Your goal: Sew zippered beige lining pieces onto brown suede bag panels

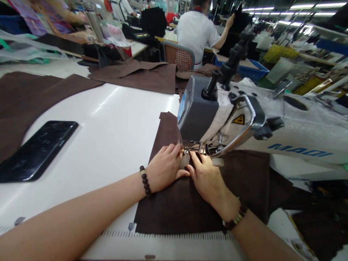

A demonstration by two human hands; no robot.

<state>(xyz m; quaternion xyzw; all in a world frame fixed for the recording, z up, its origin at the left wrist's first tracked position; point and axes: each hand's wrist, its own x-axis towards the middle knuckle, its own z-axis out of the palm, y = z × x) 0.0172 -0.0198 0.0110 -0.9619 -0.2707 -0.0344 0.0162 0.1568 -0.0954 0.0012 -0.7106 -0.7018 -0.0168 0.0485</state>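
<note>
A dark brown piece of fabric (174, 210) lies under the needle area of a sewing machine (272, 119). My left hand (165, 165) rests flat on the fabric left of the presser foot (186, 150), its fingers stretched toward it. Just right of the foot, my right hand (208, 175) presses on the same fabric with fingers extended. The two thumbs nearly meet in front of the foot. Neither hand is wrapped around anything. The needle tip is too small to make out.
A black phone (38, 150) lies on the white table (108, 119) at the left. More brown fabric pieces (146, 78) spread along the back and left. Beyond are a person in a white shirt (194, 32), a chair (178, 54) and a blue bin (251, 70).
</note>
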